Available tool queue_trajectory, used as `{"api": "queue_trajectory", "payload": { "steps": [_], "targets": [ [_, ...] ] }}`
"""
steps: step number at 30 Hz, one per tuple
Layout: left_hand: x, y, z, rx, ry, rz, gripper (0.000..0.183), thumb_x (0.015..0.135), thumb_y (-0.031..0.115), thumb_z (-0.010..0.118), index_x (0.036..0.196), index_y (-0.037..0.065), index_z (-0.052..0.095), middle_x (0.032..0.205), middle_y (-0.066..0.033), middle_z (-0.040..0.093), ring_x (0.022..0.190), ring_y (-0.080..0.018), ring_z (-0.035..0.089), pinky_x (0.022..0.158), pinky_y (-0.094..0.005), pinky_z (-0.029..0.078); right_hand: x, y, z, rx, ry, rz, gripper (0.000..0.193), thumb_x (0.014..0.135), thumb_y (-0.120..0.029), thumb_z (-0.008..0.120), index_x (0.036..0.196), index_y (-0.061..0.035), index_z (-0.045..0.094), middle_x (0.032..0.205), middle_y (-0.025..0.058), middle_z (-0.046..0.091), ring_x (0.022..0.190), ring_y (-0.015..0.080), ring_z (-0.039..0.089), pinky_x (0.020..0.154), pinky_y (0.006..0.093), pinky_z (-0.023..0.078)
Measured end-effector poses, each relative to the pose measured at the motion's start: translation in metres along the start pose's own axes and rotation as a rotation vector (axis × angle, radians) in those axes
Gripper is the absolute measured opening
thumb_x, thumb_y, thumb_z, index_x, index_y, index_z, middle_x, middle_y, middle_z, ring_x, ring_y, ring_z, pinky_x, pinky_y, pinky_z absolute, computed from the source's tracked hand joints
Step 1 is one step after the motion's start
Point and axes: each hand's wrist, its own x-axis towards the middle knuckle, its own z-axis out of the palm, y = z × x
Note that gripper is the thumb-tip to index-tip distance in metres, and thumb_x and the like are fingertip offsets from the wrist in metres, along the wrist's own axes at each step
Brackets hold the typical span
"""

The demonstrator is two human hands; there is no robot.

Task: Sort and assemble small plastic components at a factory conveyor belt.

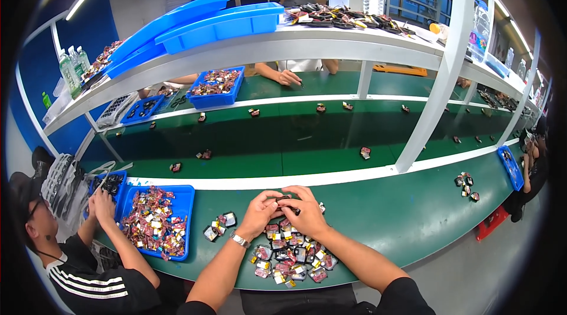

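Observation:
Both of my hands meet over the green table, holding one small dark electronic module [284, 198] between the fingertips. My left hand [260, 211], with a metal watch on its wrist, is closed on the module's left side. From the other side, my right hand [307, 211] closes on it, and its fingers cover most of the part. Just below the hands lies a pile of small modules [289, 254] with black casings, reddish boards and white-and-yellow pieces. A few similar modules [219, 226] sit left of my left wrist.
A blue tray [190, 220] heaped with reddish boards stands at left, beside a co-worker's hands [101, 204]. Past a white rail [236, 183], a green conveyor belt [283, 138] carries scattered modules. A white upright post [434, 73] rises at right; a shelf [331, 36] crosses above.

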Motion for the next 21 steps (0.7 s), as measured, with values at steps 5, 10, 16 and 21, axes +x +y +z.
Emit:
{"api": "queue_trajectory", "payload": {
  "steps": [5,10,16,21],
  "targets": [
    [0.002,-0.006,-0.001,0.000,-0.012,0.035,0.026,0.098,0.001,0.045,0.124,0.001,0.048,0.116,-0.0129,0.062,0.109,-0.0193,0.061,0.095,-0.0332,0.052,0.001,0.003,0.002,0.033,-0.012,0.019,0.020,0.078,-0.005,0.067,0.097,-0.0078,0.072,0.121,0.0106,0.060,0.119,0.0320,0.051,0.100,0.0407,0.043],
    [0.001,-0.001,0.002,-0.008,0.052,0.031,0.026,0.099,0.002,0.044,0.125,0.001,0.047,0.116,-0.0127,0.062,0.108,-0.0191,0.062,0.095,-0.0332,0.053,0.003,-0.004,-0.002,-0.039,-0.033,-0.058,0.028,0.078,-0.004,0.068,0.105,-0.0071,0.068,0.118,0.0117,0.061,0.116,0.0319,0.053,0.095,0.0400,0.047],
    [0.002,0.003,0.006,-0.011,0.034,0.007,0.026,0.100,0.004,0.043,0.126,0.001,0.047,0.116,-0.0123,0.062,0.109,-0.0185,0.061,0.095,-0.0340,0.053,0.008,-0.002,-0.004,-0.091,0.046,-0.108,0.016,0.076,0.000,0.069,0.091,-0.0050,0.066,0.105,0.0097,0.061,0.096,0.0271,0.062,0.077,0.0348,0.053],
    [0.000,0.002,0.003,0.018,0.037,-0.017,0.026,0.101,0.008,0.045,0.126,0.003,0.047,0.116,-0.0099,0.062,0.108,-0.0162,0.061,0.093,-0.0310,0.052,0.008,-0.005,-0.004,-0.144,0.043,-0.132,0.016,0.076,-0.002,0.069,0.091,-0.0053,0.065,0.101,0.0091,0.061,0.091,0.0263,0.063,0.075,0.0356,0.053]
  ]
}}
